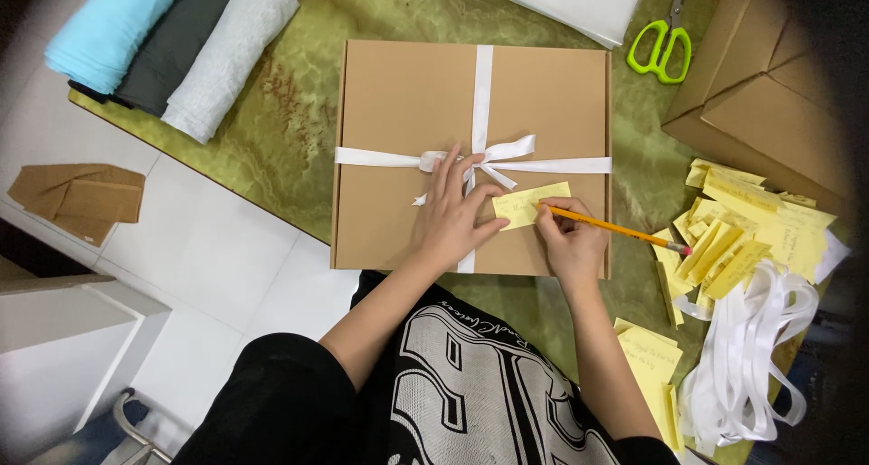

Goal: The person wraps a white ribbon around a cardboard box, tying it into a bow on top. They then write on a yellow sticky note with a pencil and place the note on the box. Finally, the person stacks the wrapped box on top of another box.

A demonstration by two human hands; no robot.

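Note:
A flat brown cardboard box (pixel 398 94) lies on the green marbled table (pixel 290 130), tied crosswise with white ribbon (pixel 482 85) and a bow. A small yellow note (pixel 525 202) rests on the box lid just right of the bow. My left hand (pixel 453 216) lies flat on the lid, fingers spread, with thumb and fingertips at the note's left edge. My right hand (pixel 572 239) grips a yellow pencil (pixel 625 230) with a pink eraser; its tip touches the note's right end.
Rolled blue, dark grey and light grey cloths (pixel 172 44) lie at the table's far left corner. Green-handled scissors (pixel 663 44) and a large cardboard box (pixel 769 76) sit at the right. Several yellow notes (pixel 742 239) and loose white ribbon (pixel 751 356) are piled at the right.

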